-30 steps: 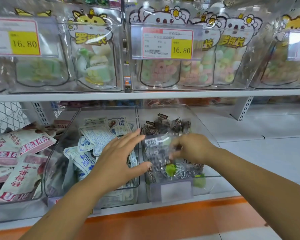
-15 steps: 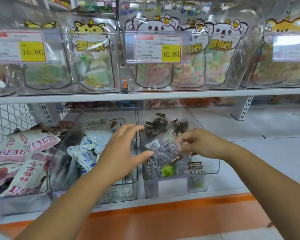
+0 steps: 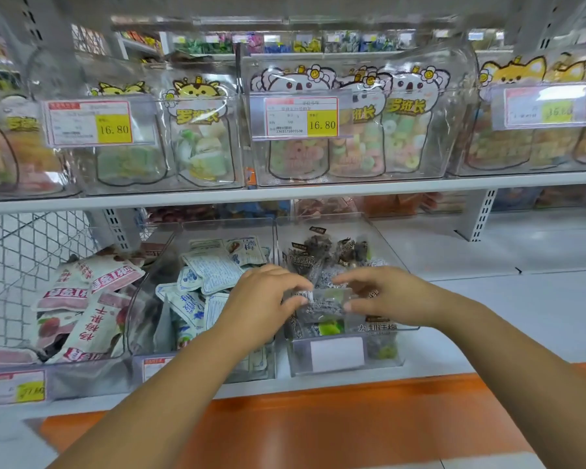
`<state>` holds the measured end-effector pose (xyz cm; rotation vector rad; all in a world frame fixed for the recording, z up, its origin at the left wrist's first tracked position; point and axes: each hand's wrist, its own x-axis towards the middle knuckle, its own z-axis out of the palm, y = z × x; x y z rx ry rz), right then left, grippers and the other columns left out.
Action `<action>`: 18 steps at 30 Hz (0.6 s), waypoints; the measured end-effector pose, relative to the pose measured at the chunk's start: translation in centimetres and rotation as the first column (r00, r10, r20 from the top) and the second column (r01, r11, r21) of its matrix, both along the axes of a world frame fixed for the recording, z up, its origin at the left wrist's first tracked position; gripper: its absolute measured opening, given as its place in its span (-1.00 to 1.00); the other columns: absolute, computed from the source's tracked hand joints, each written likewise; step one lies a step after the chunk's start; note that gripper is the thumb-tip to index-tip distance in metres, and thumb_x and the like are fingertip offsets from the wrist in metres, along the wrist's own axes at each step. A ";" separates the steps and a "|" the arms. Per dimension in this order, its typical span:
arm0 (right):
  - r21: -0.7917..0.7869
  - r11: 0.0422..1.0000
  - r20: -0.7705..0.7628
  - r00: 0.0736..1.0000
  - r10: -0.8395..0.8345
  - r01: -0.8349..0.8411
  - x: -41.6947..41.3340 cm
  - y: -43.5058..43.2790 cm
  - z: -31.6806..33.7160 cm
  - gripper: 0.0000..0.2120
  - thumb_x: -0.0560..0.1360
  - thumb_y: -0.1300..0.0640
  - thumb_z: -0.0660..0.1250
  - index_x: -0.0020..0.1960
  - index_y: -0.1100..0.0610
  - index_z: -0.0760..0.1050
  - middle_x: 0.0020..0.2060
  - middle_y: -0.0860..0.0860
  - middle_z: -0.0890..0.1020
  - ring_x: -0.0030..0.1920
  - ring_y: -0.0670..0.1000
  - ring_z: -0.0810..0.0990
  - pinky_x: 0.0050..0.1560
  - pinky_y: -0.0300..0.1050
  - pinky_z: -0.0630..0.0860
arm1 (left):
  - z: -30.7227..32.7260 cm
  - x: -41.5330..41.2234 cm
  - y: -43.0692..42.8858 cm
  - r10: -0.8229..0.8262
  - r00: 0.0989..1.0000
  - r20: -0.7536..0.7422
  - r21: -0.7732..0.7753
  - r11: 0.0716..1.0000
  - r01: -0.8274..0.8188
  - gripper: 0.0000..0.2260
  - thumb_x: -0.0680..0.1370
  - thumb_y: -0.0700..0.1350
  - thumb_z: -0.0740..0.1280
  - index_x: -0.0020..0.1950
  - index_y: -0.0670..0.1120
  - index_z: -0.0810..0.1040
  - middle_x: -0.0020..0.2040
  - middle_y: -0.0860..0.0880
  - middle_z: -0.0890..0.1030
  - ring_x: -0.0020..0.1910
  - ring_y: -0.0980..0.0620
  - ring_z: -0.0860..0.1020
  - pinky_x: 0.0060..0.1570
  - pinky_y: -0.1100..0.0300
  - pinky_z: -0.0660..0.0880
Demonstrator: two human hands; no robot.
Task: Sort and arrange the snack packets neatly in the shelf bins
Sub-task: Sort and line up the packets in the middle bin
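Orange ledge (image 3: 318, 418): it ran along the near edge, at 6 o'clock from the bins, under both forearms.
Left hand (image 3: 261, 306): it pinched the 9 o'clock edge of the clear packet (image 3: 325, 302), with the fingers on top and the thumb under.
Right hand (image 3: 389, 296): it pinched the 3 o'clock edge in the same manner.
Clear packet: it was held almost flat, barcode side up, just above the front half of the right bin (image 3: 401, 346). Packets of the same dark kind lay under it.
Right bin: its walls were transparent and a blank label sat on its front. More dark packets were heaped loosely toward 12 o'clock.
Step in hand: most probably the packet was being laid into this bin.
To do it well: I would keep both pinches level and turn the printed front upward. I would let go only when the packet rested on the others, with no corner over the wall at 9 o'clock.
Middle bin (image 3: 183, 231): it stood touching at 9 o'clock and held blue-and-white packets (image 3: 210, 275) in mixed directions.
Left bin (image 3: 129, 319): it stood further toward 9 o'clock and held red-and-white packets (image 3: 82, 299).
Upper shelf (image 3: 318, 191): it was at 12 o'clock, with gummy pouches (image 3: 356, 154) behind a 16.80 price tag (image 3: 301, 116).
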<state>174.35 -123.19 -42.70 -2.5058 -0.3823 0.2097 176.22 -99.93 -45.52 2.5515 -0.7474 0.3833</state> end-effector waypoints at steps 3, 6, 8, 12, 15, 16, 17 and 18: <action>-0.035 0.999 -0.047 0.998 0.034 -0.036 -0.5 1.0 -1.4 -0.58 0.50 -0.10 0.37 0.34 -0.20 0.42 -0.19 -0.29 0.47 -0.21 -0.30 0.47 -0.22 -0.41 0.35 | 0.3 -0.9 0.3 -0.002 1.000 0.003 -0.053 0.999 0.002 -0.73 0.51 0.05 0.39 0.22 0.18 0.57 0.15 0.19 0.58 0.18 0.16 0.44 0.29 0.14 0.34; -0.094 0.996 -0.005 1.000 -0.013 0.012 -0.7 0.8 -1.8 -0.59 0.53 -0.12 0.31 0.37 -0.18 0.38 -0.05 -0.24 0.54 -0.19 -0.29 0.46 -0.23 -0.43 0.32 | 1.1 -1.6 0.9 -0.005 0.999 -0.046 -0.073 0.997 0.001 -0.58 0.52 0.05 0.38 0.37 0.21 0.42 0.35 0.22 0.43 0.35 0.21 0.32 0.38 0.26 0.19; -0.127 0.992 0.012 1.000 -0.025 0.027 -1.3 0.9 -1.3 -0.49 0.50 -0.17 0.32 0.42 -0.17 0.32 0.22 -0.12 0.53 0.02 -0.18 0.51 -0.02 -0.36 0.38 | 1.9 -2.4 2.1 0.012 0.997 -0.076 -0.084 0.996 -0.018 -0.63 0.54 0.03 0.37 0.34 0.20 0.45 0.34 0.21 0.43 0.34 0.21 0.34 0.38 0.23 0.25; -0.003 0.998 0.226 0.973 -0.053 0.055 -2.4 2.5 0.2 -0.49 0.50 -0.15 0.34 0.41 -0.15 0.35 0.30 -0.21 0.45 0.20 -0.21 0.42 0.19 -0.30 0.30 | 2.7 -4.4 5.8 0.043 0.990 -0.136 -0.008 0.999 -0.044 -0.74 0.56 0.04 0.33 0.26 0.18 0.52 0.24 0.22 0.50 0.22 0.24 0.44 0.28 0.21 0.37; 0.041 0.999 0.362 0.932 -0.014 -0.001 -2.8 4.9 0.5 -0.64 0.53 -0.07 0.32 0.32 -0.18 0.42 0.24 -0.24 0.50 0.22 -0.22 0.44 0.21 -0.29 0.33 | 3.2 -5.1 9.1 0.082 0.985 -0.154 0.013 0.997 -0.081 -0.77 0.56 0.03 0.34 0.21 0.20 0.54 0.14 0.26 0.51 0.12 0.31 0.45 0.15 0.27 0.40; 0.044 0.999 0.380 0.925 0.007 -0.025 -2.8 5.9 0.5 -0.67 0.54 -0.04 0.31 0.30 -0.19 0.44 0.21 -0.25 0.50 0.21 -0.23 0.44 0.22 -0.28 0.34 | 3.3 -5.0 10.2 0.105 0.982 -0.155 -0.012 0.994 -0.108 -0.78 0.56 0.02 0.34 0.20 0.19 0.54 0.13 0.25 0.51 0.09 0.31 0.47 0.08 0.28 0.41; 0.050 0.997 0.395 0.918 0.027 -0.050 -2.8 7.0 0.5 -0.69 0.55 -0.03 0.30 0.28 -0.19 0.45 0.18 -0.27 0.50 0.20 -0.24 0.44 0.23 -0.28 0.34 | 3.3 -4.7 11.4 0.126 0.981 -0.151 -0.025 0.991 -0.131 -0.78 0.55 0.02 0.35 0.20 0.18 0.55 0.13 0.23 0.52 0.07 0.30 0.48 0.03 0.29 0.42; 0.061 0.995 0.401 0.915 0.042 -0.073 -2.7 8.2 0.5 -0.71 0.55 -0.01 0.30 0.26 -0.19 0.47 0.16 -0.28 0.51 0.18 -0.25 0.44 0.23 -0.29 0.35 | 3.1 -4.4 12.6 0.151 0.978 -0.144 -0.015 0.988 -0.155 -0.77 0.55 0.01 0.36 0.20 0.17 0.55 0.12 0.21 0.52 0.04 0.29 0.49 0.00 0.28 0.43</action>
